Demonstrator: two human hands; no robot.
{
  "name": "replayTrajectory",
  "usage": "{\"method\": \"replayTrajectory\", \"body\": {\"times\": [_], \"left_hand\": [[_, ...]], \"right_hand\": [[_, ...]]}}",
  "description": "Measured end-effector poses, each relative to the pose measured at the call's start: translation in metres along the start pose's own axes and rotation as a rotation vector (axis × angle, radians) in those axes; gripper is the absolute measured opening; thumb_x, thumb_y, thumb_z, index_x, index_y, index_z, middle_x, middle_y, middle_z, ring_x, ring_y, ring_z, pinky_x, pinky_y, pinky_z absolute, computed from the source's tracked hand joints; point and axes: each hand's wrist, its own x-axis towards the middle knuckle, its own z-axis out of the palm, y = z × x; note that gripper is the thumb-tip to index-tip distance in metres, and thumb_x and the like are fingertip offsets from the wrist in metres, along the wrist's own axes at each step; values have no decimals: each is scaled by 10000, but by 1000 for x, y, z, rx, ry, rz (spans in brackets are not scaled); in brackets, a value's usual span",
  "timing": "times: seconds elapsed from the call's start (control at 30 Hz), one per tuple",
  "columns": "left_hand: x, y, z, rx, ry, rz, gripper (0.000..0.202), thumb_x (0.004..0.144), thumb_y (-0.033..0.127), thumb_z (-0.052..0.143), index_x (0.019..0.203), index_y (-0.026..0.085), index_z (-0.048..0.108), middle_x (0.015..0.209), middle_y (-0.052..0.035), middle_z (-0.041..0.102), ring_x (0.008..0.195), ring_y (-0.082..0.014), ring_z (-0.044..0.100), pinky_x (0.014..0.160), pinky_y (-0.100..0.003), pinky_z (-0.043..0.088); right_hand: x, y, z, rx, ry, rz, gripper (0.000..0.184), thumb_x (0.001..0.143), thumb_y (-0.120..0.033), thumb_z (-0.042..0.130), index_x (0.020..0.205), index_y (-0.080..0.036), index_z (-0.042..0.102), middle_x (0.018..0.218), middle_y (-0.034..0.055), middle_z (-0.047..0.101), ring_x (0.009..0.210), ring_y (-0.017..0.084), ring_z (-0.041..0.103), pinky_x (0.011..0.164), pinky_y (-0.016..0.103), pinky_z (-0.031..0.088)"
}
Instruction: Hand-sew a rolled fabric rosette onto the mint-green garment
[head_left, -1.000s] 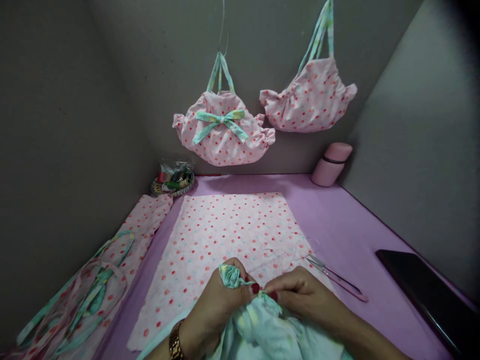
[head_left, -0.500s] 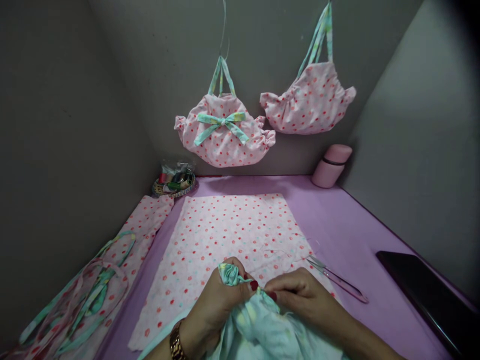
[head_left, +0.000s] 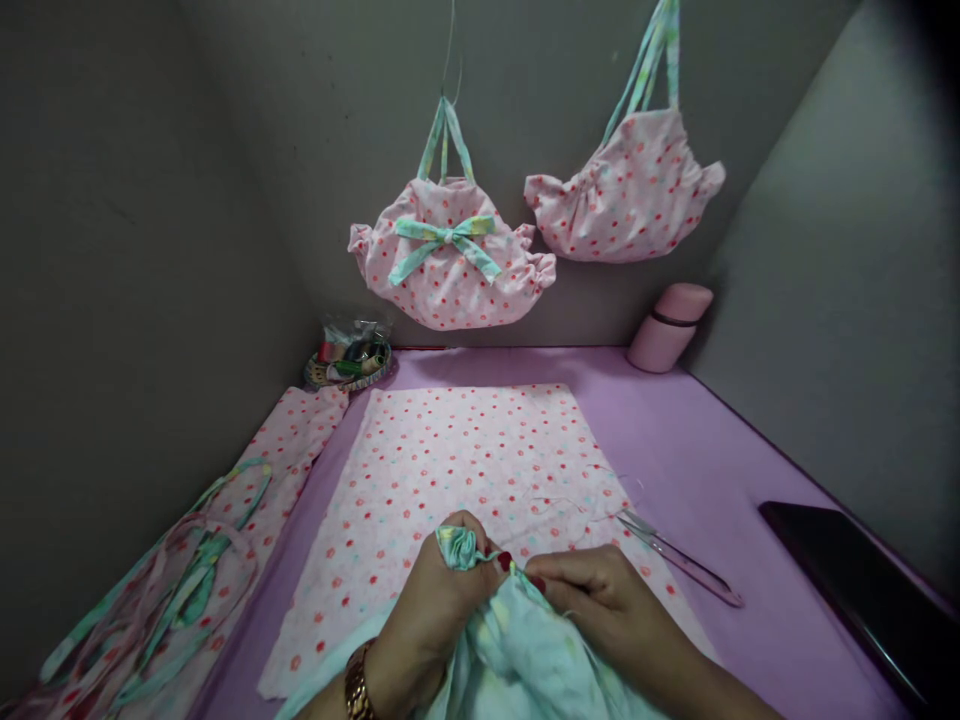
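Mint-green fabric [head_left: 532, 650] with yellow patches hangs gathered below both hands, at the bottom centre of the head view. My left hand [head_left: 450, 590] is closed on its upper edge, with a bunched, pleated bit of the fabric sticking out over the index finger. Close beside it, my right hand [head_left: 592, 590] pinches the same edge between thumb and forefinger. The fingertips almost meet. Whether a needle is in the right fingers is too small to tell. Under the hands lies a pink dotted cloth [head_left: 457, 440].
Thread snips [head_left: 679, 558] lie right of the hands, a black phone-like slab [head_left: 855, 610] beyond. A pink bottle [head_left: 670, 328] and a basket of thread [head_left: 349, 370] stand at the back. Two dotted bags [head_left: 454, 255] hang on the wall. Fabric straps [head_left: 187, 590] lie left.
The right hand has shifted slightly, still pinching the fabric edge close to the left fingertips. The left hand keeps its grip. The whole view has tilted a little.
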Motion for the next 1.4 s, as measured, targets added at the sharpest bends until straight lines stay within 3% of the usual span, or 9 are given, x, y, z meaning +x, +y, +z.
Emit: {"method": "replayTrajectory", "body": {"times": [0.13, 0.37, 0.53, 0.7, 0.9, 1.1, 1.4], "left_hand": [[1, -4, 0, 35, 35, 3, 295, 643, 169, 702, 667, 187, 409, 565, 62, 497, 503, -69, 414, 485, -177, 308], [5, -7, -1, 147, 103, 32, 303, 619, 195, 716, 630, 186, 413, 525, 78, 446, 489, -68, 360, 477, -172, 277], [5, -6, -3, 73, 119, -5, 341, 613, 270, 740, 660, 196, 410, 534, 74, 475, 483, -77, 401, 481, -176, 291], [6, -4, -3, -33, 60, -40, 413, 569, 283, 775, 657, 202, 380, 525, 77, 479, 467, -77, 411, 479, -182, 300], [3, -6, 0, 30, -3, -20, 335, 626, 230, 728, 674, 195, 399, 556, 76, 466, 487, -72, 383, 480, -180, 282], [3, -7, 2, 214, 88, 59, 286, 667, 221, 683, 650, 192, 399, 548, 78, 424, 499, -77, 347, 479, -183, 266], [3, -12, 2, 236, 85, 40, 307, 667, 264, 673, 673, 206, 372, 571, 72, 441, 497, -87, 381, 478, -190, 282]], "right_hand": [[2, 5, 7, 170, 26, 89, 304, 806, -392, 565, 694, -139, 692, 611, 11, 550, 568, 130, 449, 517, 228, 351], [2, 11, 14, 111, 123, 74, 261, 840, -317, 536, 703, -167, 699, 625, 1, 586, 600, 142, 499, 543, 226, 371], [1, 8, 7, 111, 110, 69, 187, 834, -294, 555, 795, -173, 692, 719, 19, 641, 680, 157, 556, 598, 227, 412], [1, 8, 2, 109, 101, 79, 173, 839, -287, 542, 772, -163, 642, 628, -12, 585, 557, 117, 508, 495, 193, 350], [1, 11, 7, 62, 96, 52, 204, 835, -279, 544, 711, -150, 641, 643, 1, 584, 604, 135, 503, 548, 213, 362], [2, 13, 13, 55, 108, 55, 240, 879, -358, 499, 719, -179, 506, 628, -43, 457, 576, 110, 397, 506, 195, 302], [-1, 11, 16, 95, 70, 36, 249, 905, -465, 413, 847, -223, 394, 649, -65, 430, 554, 99, 388, 491, 186, 321]]}}
